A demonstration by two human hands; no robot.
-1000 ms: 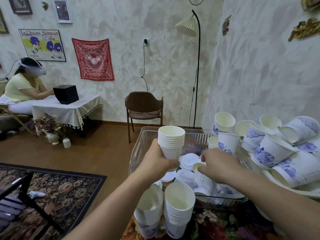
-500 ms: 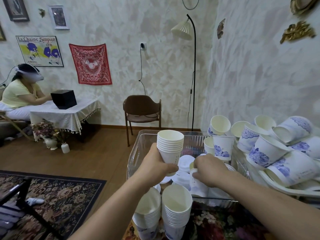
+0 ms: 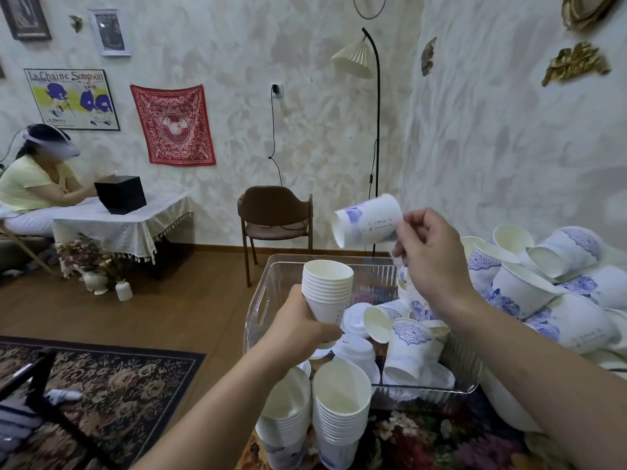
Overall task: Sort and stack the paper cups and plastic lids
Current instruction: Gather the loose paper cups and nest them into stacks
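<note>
Above the clear bin, right hand pinches a seemingly sideways cup; left hand grips a stack.

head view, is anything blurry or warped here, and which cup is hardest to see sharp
Head view: wide-angle bend shows in the floor lamp pole; soft, even light, no hard glare. The single cup pinched in the right hand is slightly motion-smeared, while the nested stack gripped by the left hand looks crisp.

A floral tablecloth carries two cup stacks and a clear bin.
</note>
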